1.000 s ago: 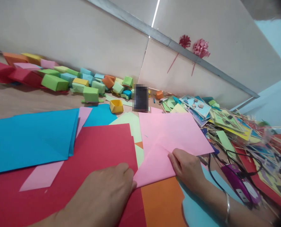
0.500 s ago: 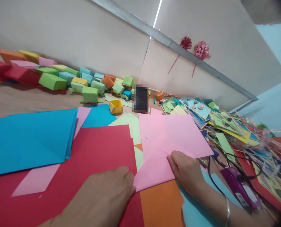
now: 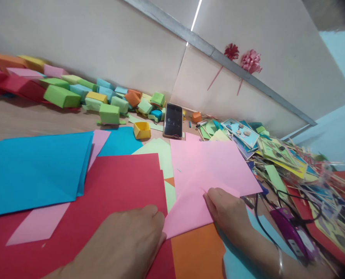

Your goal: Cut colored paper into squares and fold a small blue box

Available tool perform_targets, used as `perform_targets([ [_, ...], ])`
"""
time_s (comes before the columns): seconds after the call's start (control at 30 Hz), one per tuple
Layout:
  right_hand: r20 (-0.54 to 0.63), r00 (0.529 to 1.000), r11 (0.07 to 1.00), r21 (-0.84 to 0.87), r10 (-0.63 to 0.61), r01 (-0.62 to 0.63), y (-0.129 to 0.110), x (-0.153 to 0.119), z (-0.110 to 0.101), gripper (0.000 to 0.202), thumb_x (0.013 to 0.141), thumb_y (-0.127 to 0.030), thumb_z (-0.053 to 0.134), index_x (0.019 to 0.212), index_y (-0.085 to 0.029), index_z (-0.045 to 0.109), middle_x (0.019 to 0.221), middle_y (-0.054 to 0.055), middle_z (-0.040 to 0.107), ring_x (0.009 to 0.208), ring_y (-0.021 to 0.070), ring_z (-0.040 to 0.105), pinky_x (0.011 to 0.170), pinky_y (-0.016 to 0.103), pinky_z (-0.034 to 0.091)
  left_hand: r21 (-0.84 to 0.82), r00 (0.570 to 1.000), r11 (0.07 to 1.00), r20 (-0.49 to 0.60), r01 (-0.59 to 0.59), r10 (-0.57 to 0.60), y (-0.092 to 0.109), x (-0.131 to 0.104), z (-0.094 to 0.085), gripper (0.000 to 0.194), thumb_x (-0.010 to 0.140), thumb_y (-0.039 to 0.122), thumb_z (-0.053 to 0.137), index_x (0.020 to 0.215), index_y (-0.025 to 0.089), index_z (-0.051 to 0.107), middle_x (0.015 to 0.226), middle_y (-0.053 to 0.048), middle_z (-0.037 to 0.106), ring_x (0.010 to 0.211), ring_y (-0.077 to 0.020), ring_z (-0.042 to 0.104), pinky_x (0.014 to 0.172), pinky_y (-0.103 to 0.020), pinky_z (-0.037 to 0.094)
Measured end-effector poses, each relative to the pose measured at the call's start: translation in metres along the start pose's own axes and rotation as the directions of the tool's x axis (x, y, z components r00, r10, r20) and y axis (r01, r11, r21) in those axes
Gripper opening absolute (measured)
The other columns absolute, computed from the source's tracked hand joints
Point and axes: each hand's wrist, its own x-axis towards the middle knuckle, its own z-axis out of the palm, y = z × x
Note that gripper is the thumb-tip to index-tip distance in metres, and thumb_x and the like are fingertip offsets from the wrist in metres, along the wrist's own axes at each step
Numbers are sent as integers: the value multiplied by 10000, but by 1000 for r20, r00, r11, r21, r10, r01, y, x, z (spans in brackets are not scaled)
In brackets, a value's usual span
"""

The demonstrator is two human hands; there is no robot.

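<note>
A pink sheet of paper (image 3: 207,162) lies at the centre, its near part folded over into a slanting flap. My left hand (image 3: 131,236), fingers curled, pinches the sheet's near left corner. My right hand (image 3: 227,211) has its fingers closed on the flap's edge at the near right; the thumb is mostly hidden. Red paper (image 3: 128,182) lies beneath my left hand, and orange paper (image 3: 198,252) shows below the pink sheet.
Blue folded sheets (image 3: 38,170) lie at the left. Small paper boxes (image 3: 110,112) line the wall. A phone (image 3: 173,121) stands behind the pink sheet. At the right are a purple glue gun (image 3: 291,232) with its cable, light blue paper, sticks and cards (image 3: 279,153).
The view has shifted slightly. Both hands keep their hold on the pink sheet, and the folded flap has hardly moved.
</note>
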Motion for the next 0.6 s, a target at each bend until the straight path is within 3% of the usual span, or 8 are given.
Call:
perform_targets([
  [0.17,-14,1000,999,-42,-3,2,-3,0,-1,459,1069,-276,295,671,-213,513,548,1,561,456,141,472,509,301,183,-11,991,999,-122,-47,46,3,5,-6,322,907,187,435,1002,266,732,878,-47,752,792,-207,684,688,-273,545],
  [0.3,-5,1000,999,-44,17,-17,-4,0,0,468,1078,-303,283,682,-212,516,555,2,567,456,142,485,505,303,181,95,923,945,-205,-312,325,5,14,-9,440,881,149,466,1198,357,689,1271,-18,710,1117,-250,659,880,-364,545],
  [0.37,2,1000,999,-41,24,-24,-4,0,0,464,1079,-307,285,692,-210,522,566,4,574,462,143,495,507,303,188,135,879,894,-170,-427,446,4,15,-11,509,860,134,498,1288,367,645,1399,1,642,1269,-278,588,988,-426,509],
  [0.43,5,1000,999,-39,24,-24,-4,0,0,458,1079,-307,289,700,-208,526,573,6,577,470,145,504,509,303,190,166,864,864,-95,-476,495,2,12,-10,556,840,114,531,1342,335,618,1441,-5,609,1331,-288,543,1052,-454,475],
  [0.6,54,998,998,-37,45,-43,-3,-1,1,413,1061,-297,334,713,-201,534,600,13,592,488,145,510,512,300,172,267,833,813,-61,-517,550,-1,-10,13,373,857,131,560,1148,255,759,1293,-95,705,1260,-307,595,1135,-469,420],
])
